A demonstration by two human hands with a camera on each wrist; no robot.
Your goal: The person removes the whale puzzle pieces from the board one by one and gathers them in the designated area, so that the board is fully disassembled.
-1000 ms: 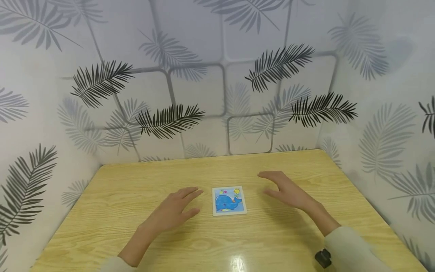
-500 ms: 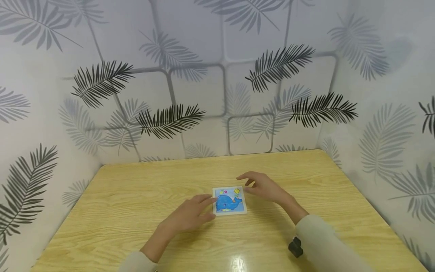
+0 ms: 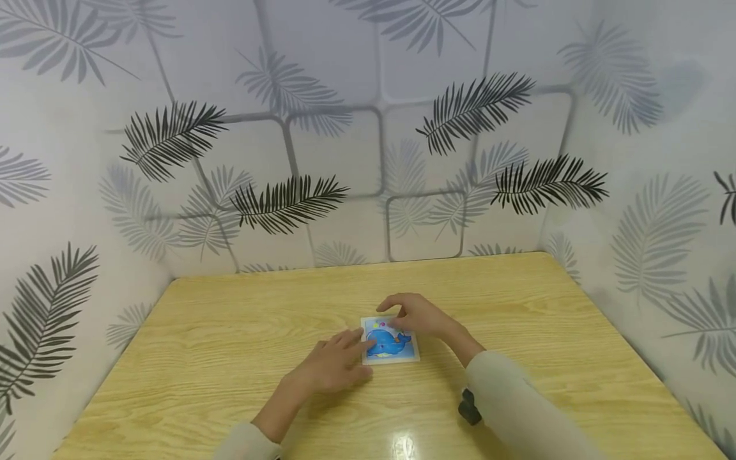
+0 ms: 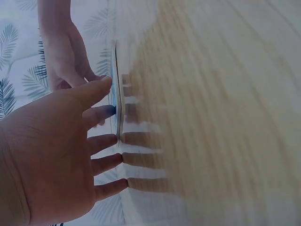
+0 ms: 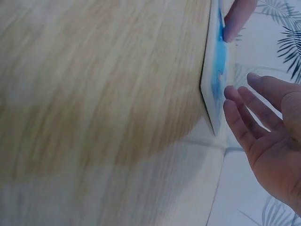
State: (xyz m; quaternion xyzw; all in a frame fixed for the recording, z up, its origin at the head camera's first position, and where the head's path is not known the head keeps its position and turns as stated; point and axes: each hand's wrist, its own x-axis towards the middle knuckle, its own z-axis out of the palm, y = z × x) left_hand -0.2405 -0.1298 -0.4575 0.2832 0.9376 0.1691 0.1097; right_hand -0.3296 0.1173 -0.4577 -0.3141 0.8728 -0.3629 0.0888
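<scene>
A square picture board (image 3: 392, 348) with a blue whale and a white border lies flat on the wooden table. At its left edge is my left hand (image 3: 330, 364), fingers spread; in the left wrist view its index fingertip touches the board's face (image 4: 114, 101), while the other fingertips come down around the near edge and tabletop. My right hand (image 3: 422, 317) hovers over the board's upper right corner, covering the sun picture. In the right wrist view this hand (image 5: 275, 146) has loosely bent fingers, close to the picture side and gripping nothing.
The light wood table (image 3: 241, 332) extends on every side of the board. Walls or sheets with a leaf print (image 3: 345, 160) enclose it at the back and both sides. A small black device (image 3: 469, 407) hangs at the right sleeve (image 3: 512, 383).
Both hands have moved inward to the board, the left rightward until its index finger reaches the picture, the right leftward over the upper corner. The board has stayed in place.
</scene>
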